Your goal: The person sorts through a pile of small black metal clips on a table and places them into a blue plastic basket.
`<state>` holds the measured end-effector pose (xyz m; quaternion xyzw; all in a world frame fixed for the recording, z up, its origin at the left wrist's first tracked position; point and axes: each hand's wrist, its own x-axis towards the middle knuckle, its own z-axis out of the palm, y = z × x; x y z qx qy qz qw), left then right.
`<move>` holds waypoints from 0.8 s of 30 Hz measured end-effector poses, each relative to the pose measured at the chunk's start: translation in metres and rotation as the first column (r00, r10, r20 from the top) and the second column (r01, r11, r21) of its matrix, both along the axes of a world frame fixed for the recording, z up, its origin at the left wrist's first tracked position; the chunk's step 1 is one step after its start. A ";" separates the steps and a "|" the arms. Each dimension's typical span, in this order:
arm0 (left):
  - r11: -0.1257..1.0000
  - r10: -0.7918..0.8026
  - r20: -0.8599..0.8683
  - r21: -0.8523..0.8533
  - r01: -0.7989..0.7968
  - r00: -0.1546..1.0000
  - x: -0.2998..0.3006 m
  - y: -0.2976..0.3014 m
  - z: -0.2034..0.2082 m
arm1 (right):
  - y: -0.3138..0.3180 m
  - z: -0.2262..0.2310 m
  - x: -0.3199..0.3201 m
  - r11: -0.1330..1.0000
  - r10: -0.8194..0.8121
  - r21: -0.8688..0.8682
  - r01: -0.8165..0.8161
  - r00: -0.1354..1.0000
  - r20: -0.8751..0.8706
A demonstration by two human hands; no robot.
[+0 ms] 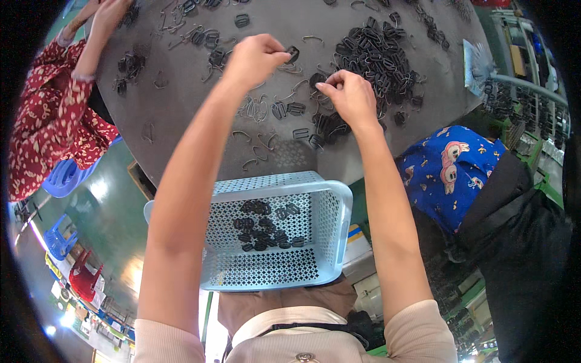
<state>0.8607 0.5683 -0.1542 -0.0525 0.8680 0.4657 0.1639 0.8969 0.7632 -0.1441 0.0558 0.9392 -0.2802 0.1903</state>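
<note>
Over the grey table (206, 142), both my hands are closed in a pinch. My left hand (255, 59) has a small black plastic buckle (293, 54) at its fingertips. Slightly nearer and to the right, my right hand (352, 100) pinches a small dark rounded buckle (316, 79), partly covered by the fingers. A large heap of black buckles (378, 57) lies just beyond my right hand. Between my forearms, thin bent wire hooks (253, 109) and a few loose buckles (296, 108) are scattered on the tabletop.
A light blue perforated basket (331, 236) with several buckles inside sits at my lap, against the table edge. At the left, another person in a red patterned sleeve (51, 103) works at the table. Blue printed cloth (448, 166) is close on the right.
</note>
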 end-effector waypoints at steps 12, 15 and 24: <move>0.964 0.026 0.368 0.238 -0.121 0.929 0.023 -0.089 0.028 | 0.023 0.012 -0.013 0.535 0.045 -0.766 0.357 0.893 0.448; 0.965 -0.018 0.377 0.250 -0.083 0.926 0.029 -0.105 0.014 | 0.003 0.023 0.003 0.230 0.001 -0.826 0.515 0.849 0.529; 0.742 0.129 0.493 0.528 -0.414 0.860 0.025 -0.079 0.007 | -0.048 -0.019 0.017 0.840 0.509 -0.081 -0.536 0.831 -0.224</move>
